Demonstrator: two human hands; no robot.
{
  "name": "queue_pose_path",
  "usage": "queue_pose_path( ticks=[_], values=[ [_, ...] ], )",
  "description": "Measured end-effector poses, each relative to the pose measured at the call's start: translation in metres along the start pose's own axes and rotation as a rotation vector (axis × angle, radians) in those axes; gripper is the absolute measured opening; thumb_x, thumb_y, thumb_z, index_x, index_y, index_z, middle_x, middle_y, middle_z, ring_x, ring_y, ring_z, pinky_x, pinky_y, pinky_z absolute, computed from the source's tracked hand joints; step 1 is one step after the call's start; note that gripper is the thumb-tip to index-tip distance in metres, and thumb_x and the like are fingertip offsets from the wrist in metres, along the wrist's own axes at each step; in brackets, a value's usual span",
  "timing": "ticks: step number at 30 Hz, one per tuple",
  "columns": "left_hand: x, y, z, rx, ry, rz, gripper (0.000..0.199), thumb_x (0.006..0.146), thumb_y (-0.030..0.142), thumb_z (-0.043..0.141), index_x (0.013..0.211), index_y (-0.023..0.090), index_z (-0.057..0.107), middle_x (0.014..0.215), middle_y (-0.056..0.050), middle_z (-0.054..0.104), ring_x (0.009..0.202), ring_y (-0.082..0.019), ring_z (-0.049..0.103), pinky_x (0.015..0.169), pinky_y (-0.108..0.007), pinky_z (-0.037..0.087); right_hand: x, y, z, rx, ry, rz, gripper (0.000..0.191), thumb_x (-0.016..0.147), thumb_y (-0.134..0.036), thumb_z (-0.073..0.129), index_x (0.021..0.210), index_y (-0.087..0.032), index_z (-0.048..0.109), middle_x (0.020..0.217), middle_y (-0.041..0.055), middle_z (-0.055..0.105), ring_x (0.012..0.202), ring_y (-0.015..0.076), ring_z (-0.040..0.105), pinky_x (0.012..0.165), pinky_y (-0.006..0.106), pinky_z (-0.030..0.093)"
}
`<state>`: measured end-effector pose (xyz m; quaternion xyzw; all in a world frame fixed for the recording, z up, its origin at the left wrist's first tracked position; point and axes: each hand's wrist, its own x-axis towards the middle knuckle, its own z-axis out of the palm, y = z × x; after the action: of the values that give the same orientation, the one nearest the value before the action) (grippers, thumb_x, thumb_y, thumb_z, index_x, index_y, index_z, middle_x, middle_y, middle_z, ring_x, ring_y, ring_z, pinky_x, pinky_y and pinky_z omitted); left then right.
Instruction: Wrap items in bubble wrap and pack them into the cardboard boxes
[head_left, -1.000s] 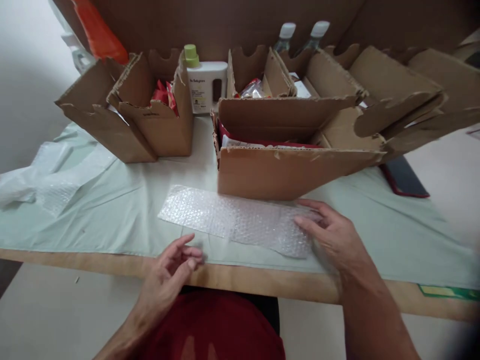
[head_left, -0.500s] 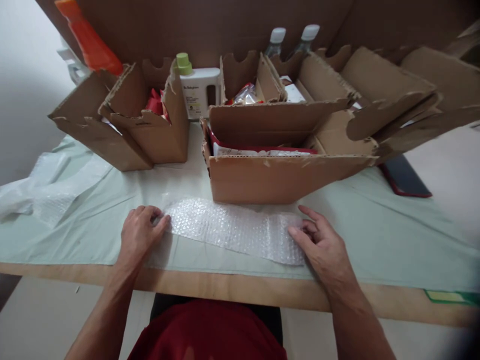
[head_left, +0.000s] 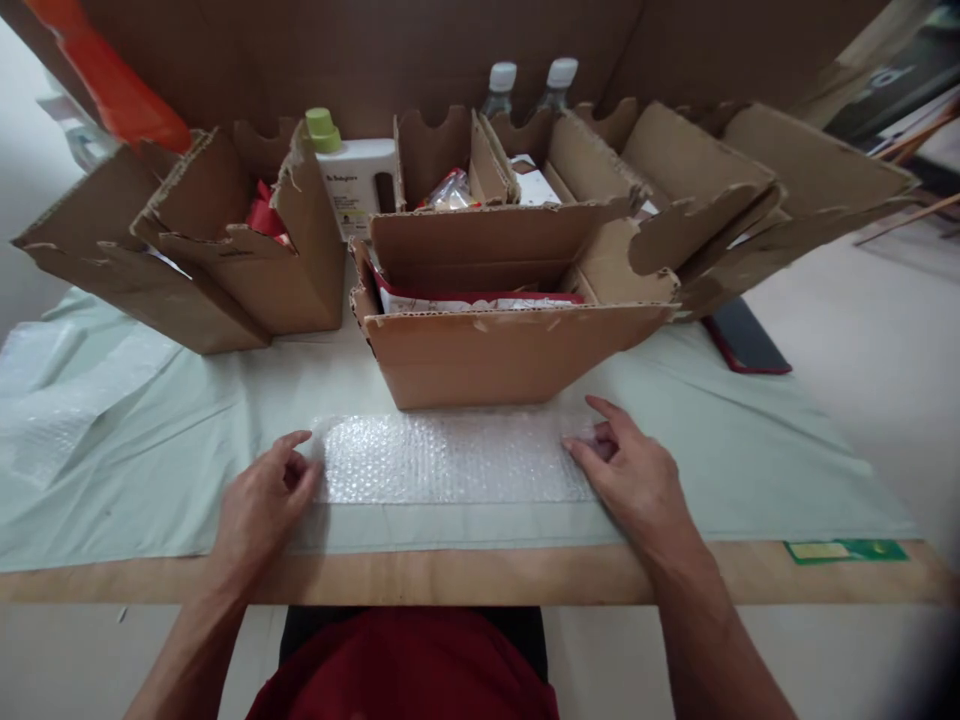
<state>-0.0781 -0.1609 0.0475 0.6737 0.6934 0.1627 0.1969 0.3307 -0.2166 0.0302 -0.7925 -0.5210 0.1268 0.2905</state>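
A strip of bubble wrap (head_left: 450, 460) lies stretched flat on the pale green cloth, its long side roughly level with the table's front edge. My left hand (head_left: 266, 495) holds its left end, thumb at the edge and fingers curled. At the right end, my right hand (head_left: 634, 480) pinches the strip with the thumb on top; the index finger points outward and the other fingertips are partly hidden. Just behind the strip stands a cardboard bin (head_left: 495, 355) with a red-and-white packet (head_left: 480, 300) inside.
More cardboard bins (head_left: 307, 270) line the back, beside a white bottle with a green cap (head_left: 352, 185). Another bubble wrap piece (head_left: 67, 400) lies at left. A dark flat object (head_left: 746, 335) is at right. A green strip (head_left: 847, 551) sits on the wooden front edge (head_left: 480, 577).
The bubble wrap has gone from slanting to nearly parallel with the table edge. My left hand has shifted slightly down and left. The camera view has turned to the right.
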Motion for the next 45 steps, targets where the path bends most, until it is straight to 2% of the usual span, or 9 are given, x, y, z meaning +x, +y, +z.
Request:
queue_pose_path(
  ticks=[5,8,11,14,18,25,31,38,45],
  values=[
    [-0.007,-0.003,-0.005,0.043,0.22,0.112,0.043,0.09,0.05,0.057,0.122,0.023,0.065,0.097,-0.007,0.071,0.088,-0.029,0.07,0.078,-0.041,0.055,-0.012,0.012,-0.008,-0.226,0.205,-0.121,0.053,0.093,-0.049,0.055,0.134,-0.016,0.062,0.119,0.0148,0.072,0.094,0.0293,0.067,0.089,0.048,0.048],
    [-0.017,0.016,-0.001,0.014,0.283,0.285,0.032,0.096,0.043,0.057,0.121,0.024,0.065,0.112,-0.01,0.069,0.104,-0.031,0.069,0.086,-0.044,0.058,-0.025,-0.013,-0.009,-0.219,0.206,-0.264,0.043,0.099,-0.044,0.052,0.131,-0.017,0.064,0.128,0.0157,0.071,0.109,0.0322,0.067,0.094,0.048,0.049],
    [-0.025,0.047,0.023,-0.02,0.181,0.583,0.03,0.099,0.029,0.055,0.126,0.023,0.063,0.129,-0.013,0.067,0.12,-0.031,0.065,0.099,-0.046,0.057,-0.04,-0.066,0.016,-0.098,0.047,-0.541,0.035,0.103,-0.029,0.048,0.131,-0.018,0.064,0.132,0.014,0.07,0.119,0.0301,0.064,0.102,0.047,0.049],
    [-0.026,0.063,0.049,0.062,0.028,0.749,0.037,0.098,0.023,0.05,0.133,0.019,0.061,0.141,-0.017,0.064,0.136,-0.035,0.057,0.112,-0.056,0.046,-0.05,-0.108,0.054,-0.097,-0.266,-0.706,0.041,0.099,-0.017,0.049,0.139,-0.015,0.059,0.149,0.0138,0.06,0.133,0.0291,0.057,0.108,0.046,0.047],
    [-0.022,0.035,0.055,0.23,-0.033,0.653,0.046,0.101,0.035,0.051,0.145,0.022,0.056,0.157,-0.016,0.054,0.149,-0.039,0.044,0.121,-0.065,0.03,-0.049,-0.091,0.069,-0.184,-0.334,-0.678,0.049,0.102,-0.029,0.054,0.148,-0.014,0.053,0.157,0.0148,0.052,0.147,0.0302,0.045,0.118,0.049,0.04],
    [-0.028,-0.015,0.043,0.303,0.017,0.645,0.056,0.106,0.038,0.045,0.161,0.028,0.036,0.169,-0.009,0.038,0.161,-0.029,0.022,0.131,-0.048,0.012,-0.053,0.012,0.016,-0.421,-0.063,-0.446,0.053,0.109,-0.041,0.034,0.153,-0.015,0.049,0.158,0.0154,0.052,0.146,0.0323,0.048,0.114,0.052,0.042],
    [-0.024,-0.016,0.04,0.187,0.032,0.617,0.052,0.107,0.035,0.045,0.158,0.034,0.036,0.165,-0.01,0.042,0.156,-0.034,0.034,0.125,-0.057,0.029,-0.042,0.035,-0.008,-0.389,0.098,-0.284,0.054,0.106,-0.053,0.035,0.127,-0.016,0.068,0.138,0.0174,0.068,0.132,0.0355,0.061,0.104,0.055,0.049],
    [-0.033,-0.006,0.012,0.068,0.19,0.51,0.044,0.103,0.031,0.054,0.147,0.032,0.05,0.152,-0.01,0.055,0.149,-0.033,0.045,0.118,-0.056,0.044,-0.025,0.011,-0.004,-0.271,0.155,-0.353,0.045,0.105,-0.05,0.041,0.126,-0.02,0.067,0.138,0.0176,0.067,0.132,0.0342,0.061,0.105,0.054,0.047],
    [-0.037,0.054,0.047,0.098,0.009,0.688,0.041,0.101,0.032,0.056,0.14,0.019,0.059,0.154,-0.016,0.055,0.15,-0.036,0.042,0.121,-0.062,0.039,-0.053,-0.079,0.053,-0.164,-0.124,-0.775,0.038,0.104,-0.03,0.048,0.137,-0.017,0.061,0.147,0.0139,0.062,0.137,0.0312,0.056,0.105,0.049,0.048]
  ],
)
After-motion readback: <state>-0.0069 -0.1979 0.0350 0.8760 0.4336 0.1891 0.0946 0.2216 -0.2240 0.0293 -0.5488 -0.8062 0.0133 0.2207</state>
